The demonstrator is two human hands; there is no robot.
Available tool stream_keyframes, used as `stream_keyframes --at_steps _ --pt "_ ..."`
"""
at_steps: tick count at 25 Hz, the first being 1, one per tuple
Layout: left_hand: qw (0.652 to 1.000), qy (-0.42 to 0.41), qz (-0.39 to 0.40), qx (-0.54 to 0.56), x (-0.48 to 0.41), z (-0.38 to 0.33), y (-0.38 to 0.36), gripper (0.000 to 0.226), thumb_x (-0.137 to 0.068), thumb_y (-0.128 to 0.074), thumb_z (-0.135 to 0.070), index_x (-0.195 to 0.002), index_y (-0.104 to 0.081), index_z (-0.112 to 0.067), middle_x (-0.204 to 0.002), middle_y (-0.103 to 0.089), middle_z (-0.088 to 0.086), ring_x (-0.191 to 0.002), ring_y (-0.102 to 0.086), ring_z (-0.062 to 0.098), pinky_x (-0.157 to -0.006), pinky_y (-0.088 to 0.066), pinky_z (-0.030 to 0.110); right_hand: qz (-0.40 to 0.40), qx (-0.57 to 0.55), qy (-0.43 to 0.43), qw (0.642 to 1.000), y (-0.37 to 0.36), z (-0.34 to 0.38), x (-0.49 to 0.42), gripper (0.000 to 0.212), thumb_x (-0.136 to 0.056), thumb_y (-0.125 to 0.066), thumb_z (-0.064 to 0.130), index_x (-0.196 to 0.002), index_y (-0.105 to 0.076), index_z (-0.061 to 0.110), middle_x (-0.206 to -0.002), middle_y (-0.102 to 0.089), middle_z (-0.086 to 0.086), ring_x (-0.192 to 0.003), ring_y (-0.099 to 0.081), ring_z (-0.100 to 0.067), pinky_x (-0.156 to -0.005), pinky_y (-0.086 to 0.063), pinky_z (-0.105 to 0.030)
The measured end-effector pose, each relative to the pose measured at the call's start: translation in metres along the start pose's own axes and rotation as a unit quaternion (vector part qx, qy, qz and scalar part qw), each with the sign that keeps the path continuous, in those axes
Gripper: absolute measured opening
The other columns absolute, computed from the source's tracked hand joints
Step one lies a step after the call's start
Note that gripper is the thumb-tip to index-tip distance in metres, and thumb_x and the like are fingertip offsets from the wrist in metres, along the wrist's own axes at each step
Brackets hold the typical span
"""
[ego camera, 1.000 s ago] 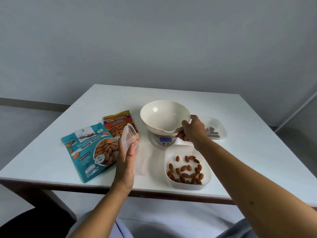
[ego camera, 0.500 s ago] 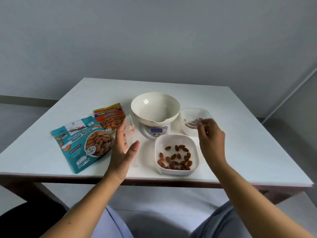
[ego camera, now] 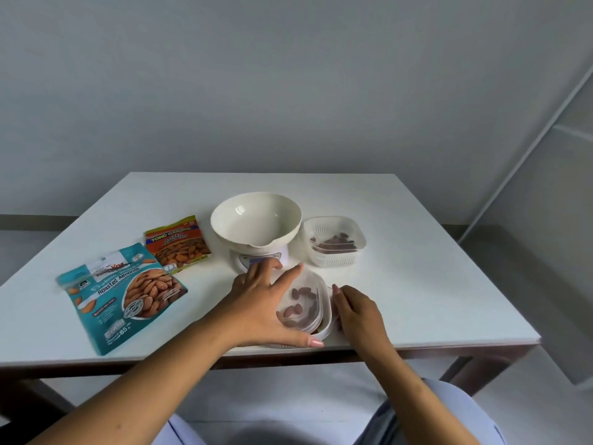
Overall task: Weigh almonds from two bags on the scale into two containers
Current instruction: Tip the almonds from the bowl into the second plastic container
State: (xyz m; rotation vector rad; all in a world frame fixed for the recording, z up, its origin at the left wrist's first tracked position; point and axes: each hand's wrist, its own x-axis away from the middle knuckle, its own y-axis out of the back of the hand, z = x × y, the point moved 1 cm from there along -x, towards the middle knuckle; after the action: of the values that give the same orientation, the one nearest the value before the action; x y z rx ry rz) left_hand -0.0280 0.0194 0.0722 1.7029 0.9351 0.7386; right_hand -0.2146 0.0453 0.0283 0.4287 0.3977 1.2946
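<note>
My left hand [ego camera: 261, 303] presses a clear lid [ego camera: 301, 303] down onto the near white container [ego camera: 325, 329], and almonds show through the lid. My right hand [ego camera: 356, 311] rests against that container's right side with its fingers spread. Behind them, a cream bowl [ego camera: 256, 220] sits on the white scale [ego camera: 253, 260]. A second white container [ego camera: 333, 240] with a few almonds, without a lid, stands to the right of the scale. A teal almond bag [ego camera: 120, 292] and an orange almond bag [ego camera: 178, 244] lie flat on the left.
Everything sits on a white table [ego camera: 433, 284] whose front edge runs just below the near container. A grey wall stands behind the table. My knees are under the table's front edge.
My left hand brought the clear lid from upright beside the bags down onto the near container. My right hand came from the far container to the near container's right side.
</note>
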Motion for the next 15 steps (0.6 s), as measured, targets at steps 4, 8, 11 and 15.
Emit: stream_keyframes --at_steps 4,8,11,15 --pt "0.998 0.0 0.02 -0.059 -0.008 -0.008 -0.001 0.125 -0.047 -0.047 -0.096 -0.149 0.0 -0.041 -0.153 -0.006 -0.003 -0.146 -0.002 0.022 -0.119 -0.017 0.047 0.036 -0.059 -0.014 0.998 0.007 -0.001 -0.002 0.041 -0.099 -0.042 0.028 -0.062 -0.044 0.012 -0.05 -0.048 0.001 -0.045 -0.042 -0.011 -0.053 -0.036 -0.027" --pt "0.996 -0.006 0.004 -0.093 -0.009 -0.02 -0.003 0.125 -0.049 -0.048 -0.095 -0.15 0.0 -0.039 -0.154 -0.007 0.002 -0.146 -0.003 0.024 -0.118 -0.013 0.047 0.044 -0.047 -0.012 0.998 0.006 -0.001 -0.003 0.039 -0.099 -0.042 0.029 -0.067 -0.05 0.008 -0.054 -0.051 0.0 -0.046 -0.043 -0.009 -0.048 -0.035 -0.02" --pt "0.996 0.003 0.002 -0.085 -0.009 -0.022 -0.008 0.124 -0.05 -0.047 -0.094 -0.15 0.002 -0.039 -0.153 -0.004 0.0 -0.145 0.002 0.024 -0.118 -0.009 0.047 0.041 -0.061 -0.018 0.997 0.007 -0.003 -0.003 0.039 -0.1 -0.041 0.03 -0.068 -0.051 0.008 -0.056 -0.051 -0.001 -0.05 -0.043 -0.011 -0.049 -0.034 -0.02" --pt "0.996 0.011 -0.024 -0.084 -0.009 -0.022 -0.016 0.124 -0.045 -0.034 -0.099 -0.147 0.011 -0.044 -0.154 0.001 -0.001 -0.146 0.005 0.023 -0.12 -0.007 0.048 0.032 -0.055 -0.019 0.998 0.005 -0.003 -0.004 0.04 -0.1 -0.041 0.03 -0.066 -0.048 0.011 -0.058 -0.05 0.0 -0.053 -0.042 -0.013 -0.051 -0.035 -0.022"
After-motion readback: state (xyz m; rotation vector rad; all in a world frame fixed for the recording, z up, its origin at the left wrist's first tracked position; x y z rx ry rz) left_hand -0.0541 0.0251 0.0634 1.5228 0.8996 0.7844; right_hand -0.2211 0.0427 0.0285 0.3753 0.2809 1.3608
